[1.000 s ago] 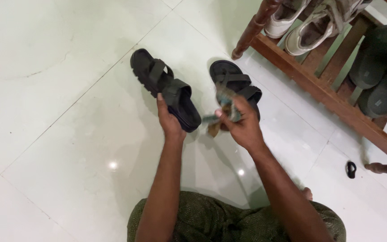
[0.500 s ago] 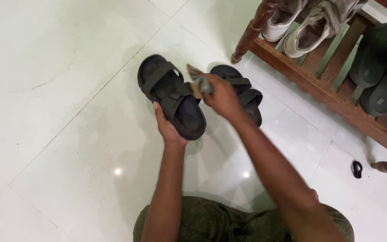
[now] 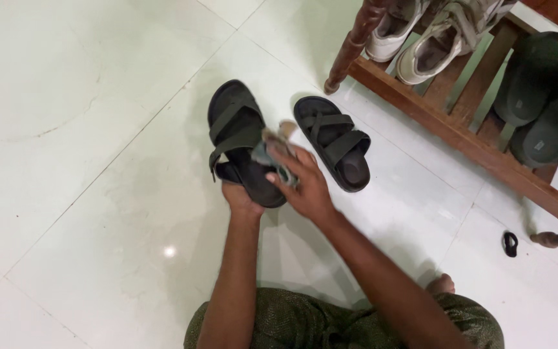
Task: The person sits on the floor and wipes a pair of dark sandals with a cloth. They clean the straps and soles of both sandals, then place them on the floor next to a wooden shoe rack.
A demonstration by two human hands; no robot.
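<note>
My left hand (image 3: pixel 240 197) grips the heel end of a black strapped sandal (image 3: pixel 237 132), holding it up off the floor with its footbed facing me. My right hand (image 3: pixel 305 184) clutches a small crumpled cloth (image 3: pixel 272 152) and presses it against the right side of that sandal near its straps. The matching second black sandal (image 3: pixel 335 142) lies flat on the pale tiled floor (image 3: pixel 98 161) just to the right of my hands.
A wooden shoe rack (image 3: pixel 460 129) stands at the upper right, holding white sneakers (image 3: pixel 421 39) and dark green slip-ons (image 3: pixel 537 90). A small black ring-shaped item (image 3: pixel 509 243) lies on the floor by a rack leg. My green-patterned lap fills the bottom edge.
The sandal in my left hand has turned and tilted. My right hand with the cloth has slid down from the sandal's upper strap toward its heel side.
</note>
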